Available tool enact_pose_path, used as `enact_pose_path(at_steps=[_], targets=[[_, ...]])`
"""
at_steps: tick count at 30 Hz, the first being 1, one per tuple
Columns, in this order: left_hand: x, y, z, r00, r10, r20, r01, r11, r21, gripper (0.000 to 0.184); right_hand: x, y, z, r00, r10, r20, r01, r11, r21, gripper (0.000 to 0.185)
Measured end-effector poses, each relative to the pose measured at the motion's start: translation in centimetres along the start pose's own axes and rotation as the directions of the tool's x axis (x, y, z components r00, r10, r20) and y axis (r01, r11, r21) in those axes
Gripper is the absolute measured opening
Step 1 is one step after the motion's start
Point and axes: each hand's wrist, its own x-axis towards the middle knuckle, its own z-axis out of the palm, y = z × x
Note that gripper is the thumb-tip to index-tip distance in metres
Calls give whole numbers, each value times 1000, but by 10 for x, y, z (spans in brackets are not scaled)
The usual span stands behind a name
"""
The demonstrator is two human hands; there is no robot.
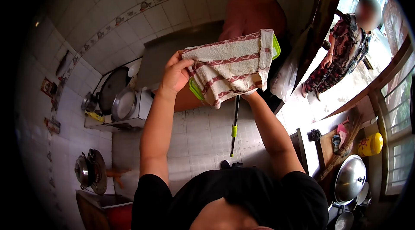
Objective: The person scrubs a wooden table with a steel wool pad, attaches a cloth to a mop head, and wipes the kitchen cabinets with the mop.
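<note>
The striped cloth (229, 68) is in front of the person, approx. at mid-view, w/ its broad face turned to the head cam. Its long axis goes L to R and climbs toward the R end; the red-brown stripes run nearly along this axis, and a paler border closes the R end. The lower L part is wrinkled and hangs in folds.

The L hand (177, 72) grasps the L end of the cloth: thumb lies on the near face, pointing R, other fingers are partly behind. The R hand (250, 95) is under the lower edge near the R end, mostly covered, so I cannot tell what it grips, if anything. Both arms reach fwd., the L one rather straight, the R one slanting inward.

Directly behind the cloth is a green frame (196, 88), which sticks out at lower L and upper R. A dark pole (236, 113) w/ green parts shows below the cloth, almost vertical in view, over the tiled floor (196, 130).

Farther, beyond the cloth, a co-worker in a reddish top (255, 14) bends by the counter (173, 42); a pan (123, 104) is to the L. Outside the doorway, another person in patterned clothes (346, 53) stands.
</note>
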Motion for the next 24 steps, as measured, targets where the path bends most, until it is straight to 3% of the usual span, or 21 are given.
enact_pose_path(at_steps=[3, 6, 7, 10, 11, 14, 17, 18, 19, 20, 23, 24], targets=[[-9, 16, -6, 990, -88, 109, 73, 988, 133, 27, -1, -3, -5, 1000, 10, 4, -10, 1000, 9, 55], [-18, 21, -2, 986, -140, 95, 107, 951, 292, 26, -4, -9, -16, 1000, 17, 17, -17, 1000, 9, 55], [-19, 27, -1, 975, -180, 128, 145, 959, 245, 21, -3, -11, -19, 1000, 20, 21, -20, 1000, 8, 55], [-30, 37, 21, 968, -249, 22, 247, 967, 66, 19, -1, -13, -25, 999, 26, 21, -26, 1000, 8, 54], [-24, 28, 5, 982, -168, 90, 156, 980, 125, 22, -1, -13, -26, 999, 25, 20, -25, 1000, 6, 54], [-17, 27, -10, 998, -58, -16, 61, 936, 348, 27, -5, -13, -27, 999, 39, 27, -39, 999, 19, 54], [-25, 42, -22, 945, -297, 139, 149, 768, 623, 35, -6, -15, -27, 998, 54, 34, -55, 998, 39, 54], [-23, 45, -32, 893, -442, 78, 235, 609, 757, 43, -6, -16, -31, 998, 52, 29, -53, 997, 48, 54], [-20, 41, -20, 931, -362, -39, 143, 267, 953, 43, -8, -16, -35, 998, 53, 26, -54, 997, 58, 54], [-17, 37, -8, 966, -235, -109, 80, -128, 989, 43, -10, -16, -37, 998, 53, 18, -54, 996, 68, 54], [14, 17, 47, 950, 68, 306, -310, 53, 949, 44, -12, -12, -28, 998, 54, 12, -55, 993, 107, 54], [29, 5, 62, 807, 111, 580, -575, -69, 815, 46, -11, -12, -25, 999, 51, 13, -52, 991, 120, 54]])
